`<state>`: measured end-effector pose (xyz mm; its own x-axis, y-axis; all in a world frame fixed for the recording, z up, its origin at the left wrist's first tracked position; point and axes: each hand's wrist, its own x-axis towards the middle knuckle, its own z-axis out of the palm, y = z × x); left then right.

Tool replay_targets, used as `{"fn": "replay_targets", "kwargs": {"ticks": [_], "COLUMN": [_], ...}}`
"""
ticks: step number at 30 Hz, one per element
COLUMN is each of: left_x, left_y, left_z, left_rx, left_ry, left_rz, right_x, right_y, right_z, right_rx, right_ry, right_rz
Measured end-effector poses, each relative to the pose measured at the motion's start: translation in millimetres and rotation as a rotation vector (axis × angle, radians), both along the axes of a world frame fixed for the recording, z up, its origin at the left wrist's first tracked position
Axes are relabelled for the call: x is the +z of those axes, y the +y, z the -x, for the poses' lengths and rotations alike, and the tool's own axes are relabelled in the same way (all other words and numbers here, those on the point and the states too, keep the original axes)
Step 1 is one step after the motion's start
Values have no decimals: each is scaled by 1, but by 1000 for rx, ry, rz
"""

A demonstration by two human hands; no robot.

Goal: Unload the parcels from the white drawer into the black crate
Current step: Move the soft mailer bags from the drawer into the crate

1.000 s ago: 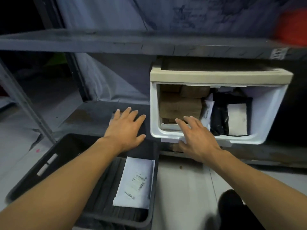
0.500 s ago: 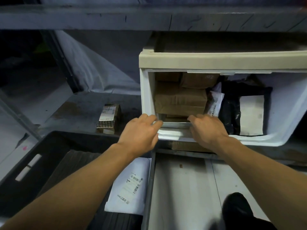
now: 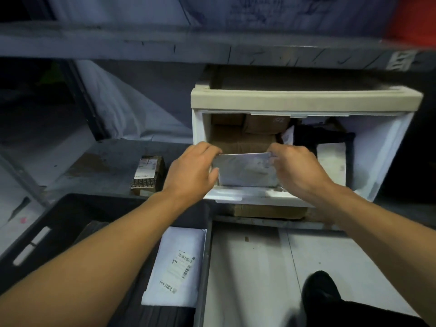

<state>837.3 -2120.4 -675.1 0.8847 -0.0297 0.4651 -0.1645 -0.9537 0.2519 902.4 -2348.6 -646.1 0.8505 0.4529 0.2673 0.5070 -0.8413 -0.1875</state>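
The white drawer (image 3: 387, 149) stands open on the lower shelf, with brown boxes (image 3: 243, 140) at its left and a black parcel with a white label (image 3: 330, 159) at its right. At the drawer's front, my left hand (image 3: 191, 171) and my right hand (image 3: 299, 168) grip the two ends of a flat white parcel (image 3: 246, 172) and hold it tilted up. The black crate (image 3: 59, 223) sits on the floor at lower left, and a white labelled parcel (image 3: 177, 265) lies inside it.
A small brown labelled box (image 3: 147, 174) lies on the grey shelf (image 3: 99, 166) left of the drawer. A flat brown box (image 3: 269, 211) sits under the drawer. An upper shelf board (image 3: 212, 48) overhangs. My dark shoe (image 3: 320, 293) is at lower right on the pale floor.
Both hands reached into the drawer's front, took hold of the flat white parcel and tilted it up. Before, they hovered open over the crate and the drawer's rim.
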Motion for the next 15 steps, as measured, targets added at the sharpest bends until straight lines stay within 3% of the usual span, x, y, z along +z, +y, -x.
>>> {"fn": "replay_targets", "kwargs": {"ticks": [4, 8, 15], "left_x": [27, 41, 34], "left_y": [3, 13, 25], "left_z": [20, 41, 66], "left_rx": [-3, 33, 54], "left_ry": [-90, -21, 146], "left_rz": [167, 376, 1010], "right_x": [35, 57, 54], "right_y": [-5, 0, 28], "right_z": [24, 43, 52], "right_rx": [48, 98, 98], "right_ry": [61, 97, 357], "right_rz": [-299, -520, -1102]}}
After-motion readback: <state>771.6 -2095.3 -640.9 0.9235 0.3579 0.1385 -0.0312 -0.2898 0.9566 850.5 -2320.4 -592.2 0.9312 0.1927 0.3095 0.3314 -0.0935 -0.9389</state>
